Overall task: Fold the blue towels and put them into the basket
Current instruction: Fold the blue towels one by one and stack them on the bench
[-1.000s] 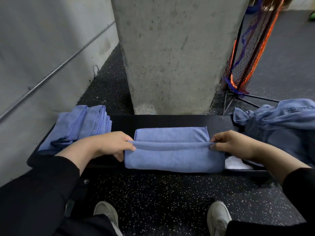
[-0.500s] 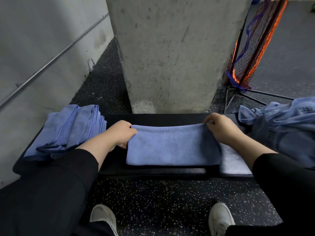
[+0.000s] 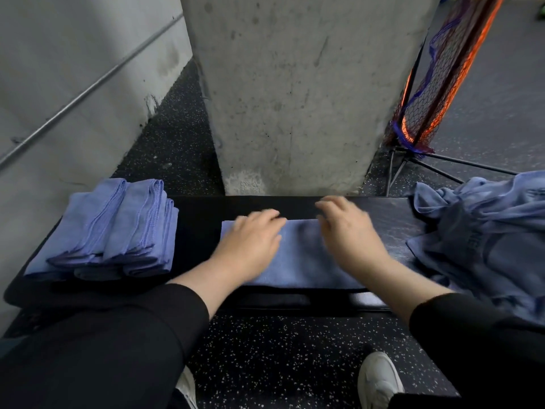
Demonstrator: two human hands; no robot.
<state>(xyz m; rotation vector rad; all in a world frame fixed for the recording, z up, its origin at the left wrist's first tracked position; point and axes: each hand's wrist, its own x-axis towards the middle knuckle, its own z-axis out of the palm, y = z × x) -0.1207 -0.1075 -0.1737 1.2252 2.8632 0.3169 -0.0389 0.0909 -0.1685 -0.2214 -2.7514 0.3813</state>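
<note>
Folded towel: a blue towel (image 3: pixel 300 255) lies flat at the middle of the black bench (image 3: pixel 200 228), its long axis running left to right along the bench; its right end is hidden under the right hand.
Left hand: the left hand (image 3: pixel 250 243) lies palm down on the towel's left half, fingers straight and together, gripping nothing.
Right hand: the right hand (image 3: pixel 348 228) is blurred; it lies palm down over the towel's right half with fingers extended past the far edge, gripping nothing.
Folded stack: folded blue towels (image 3: pixel 118 228) sit in a stack at the bench's left end, well apart from the hands.
Unfolded pile: crumpled blue towels (image 3: pixel 483 231) lie heaped at the right end.
Background: a concrete pillar (image 3: pixel 300 90) stands behind the bench; an orange net (image 3: pixel 436 84) stands to its right.
</note>
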